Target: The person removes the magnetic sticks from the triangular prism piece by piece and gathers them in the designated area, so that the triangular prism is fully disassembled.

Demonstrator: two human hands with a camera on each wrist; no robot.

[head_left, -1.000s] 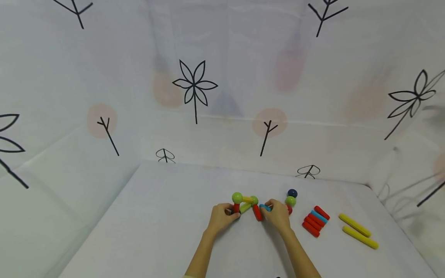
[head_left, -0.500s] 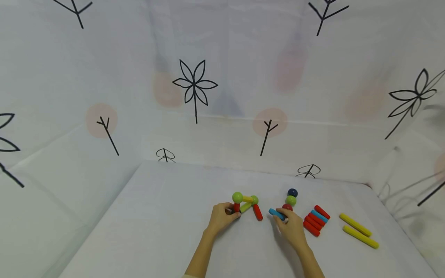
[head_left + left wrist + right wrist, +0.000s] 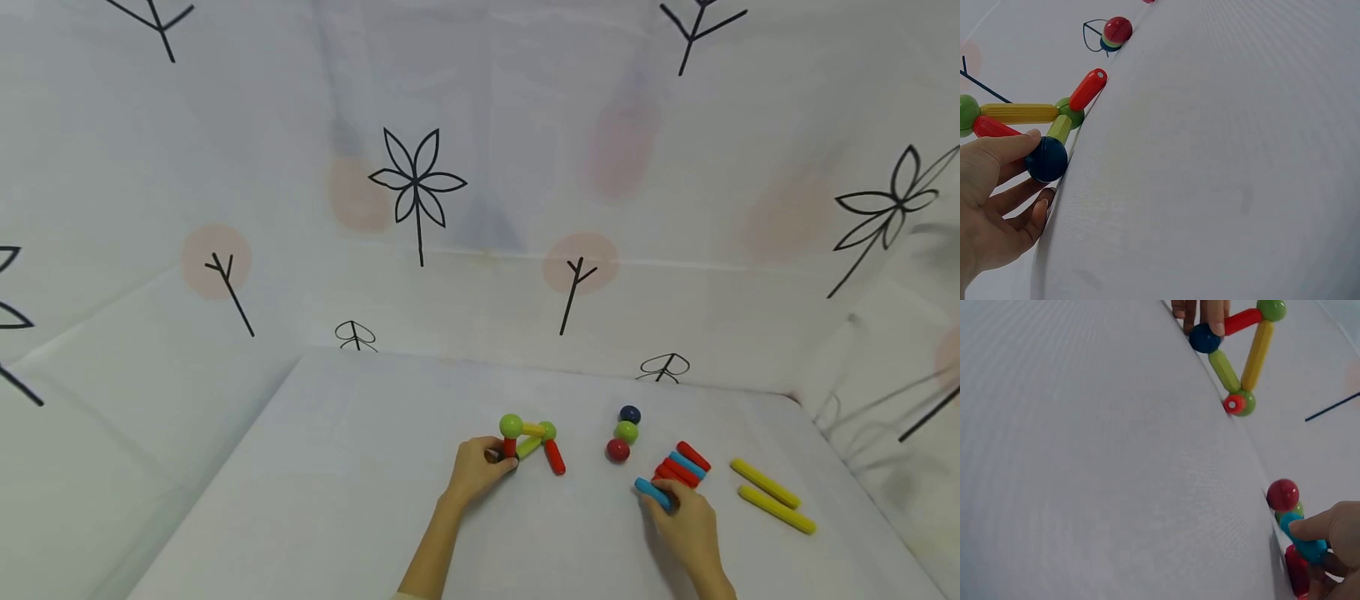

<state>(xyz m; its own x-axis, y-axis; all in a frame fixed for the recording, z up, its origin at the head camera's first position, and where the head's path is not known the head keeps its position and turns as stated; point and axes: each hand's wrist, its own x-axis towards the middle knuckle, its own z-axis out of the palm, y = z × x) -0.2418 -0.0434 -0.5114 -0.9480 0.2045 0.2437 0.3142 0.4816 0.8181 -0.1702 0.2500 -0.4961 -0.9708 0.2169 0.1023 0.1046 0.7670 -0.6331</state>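
Observation:
My left hand grips a dark blue ball at the near-left corner of a small stick-and-ball frame. From that ball a red stick rises to a green ball, and a yellow stick links it to another green ball. A lime stick runs low between the dark blue ball and that second green ball. One more red stick juts from the second green ball towards me. Farther right, my right hand pinches a light blue stick beside the short sticks.
Loose red, green and dark blue balls lie in a row right of the frame. Several short red sticks and a blue stick lie side by side. Two long yellow sticks rest at far right.
My right hand has carried the light blue stick away from the frame, rightward and nearer to me, up to the short sticks. The red ball is uncovered. My left hand keeps its place.

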